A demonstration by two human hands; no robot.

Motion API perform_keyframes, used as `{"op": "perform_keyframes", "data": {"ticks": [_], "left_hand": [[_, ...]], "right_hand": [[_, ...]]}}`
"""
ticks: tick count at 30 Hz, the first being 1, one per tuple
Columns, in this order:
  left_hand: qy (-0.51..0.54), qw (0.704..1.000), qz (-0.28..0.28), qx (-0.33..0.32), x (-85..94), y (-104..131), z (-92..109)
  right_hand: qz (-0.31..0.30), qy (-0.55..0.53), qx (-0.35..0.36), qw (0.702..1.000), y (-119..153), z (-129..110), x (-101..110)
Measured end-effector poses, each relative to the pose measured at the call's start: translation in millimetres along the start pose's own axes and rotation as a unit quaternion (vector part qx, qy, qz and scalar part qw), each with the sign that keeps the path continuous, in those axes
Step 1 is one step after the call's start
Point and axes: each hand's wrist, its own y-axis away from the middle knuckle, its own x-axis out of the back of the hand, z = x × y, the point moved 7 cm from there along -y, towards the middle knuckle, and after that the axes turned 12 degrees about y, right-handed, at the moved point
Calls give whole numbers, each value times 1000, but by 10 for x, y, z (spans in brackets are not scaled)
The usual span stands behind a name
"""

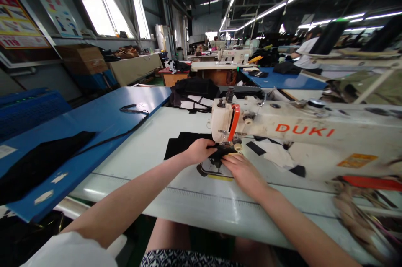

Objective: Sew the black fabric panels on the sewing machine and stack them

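A piece of black fabric point(180, 145) lies on the sewing machine's pale bed, its right part reaching under the machine head point(221, 122). My left hand point(199, 151) is closed on the fabric's edge, thumb and fingers pinched just left of the needle area. Close to the presser foot, my right hand point(238, 168) rests palm down with fingers stretched flat at the fabric's near edge. A metal plate point(215, 167) shows between the hands. The needle itself is too small to make out.
A blue table point(106, 116) adjoins on the left, with black cloth point(47, 160) and a dark cord point(116, 135) on it. White and black scraps point(276, 151) lie behind my right hand. Dark cloth point(194, 89) is piled beyond the bed. A person point(307, 51) is at the far right.
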Motion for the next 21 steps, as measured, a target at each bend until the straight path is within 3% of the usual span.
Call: {"op": "perform_keyframes", "data": {"ticks": [21], "left_hand": [[-2, 999, -30, -35, -73, 12, -19]], "right_hand": [[-8, -16, 5, 1000, 32, 79, -11]]}}
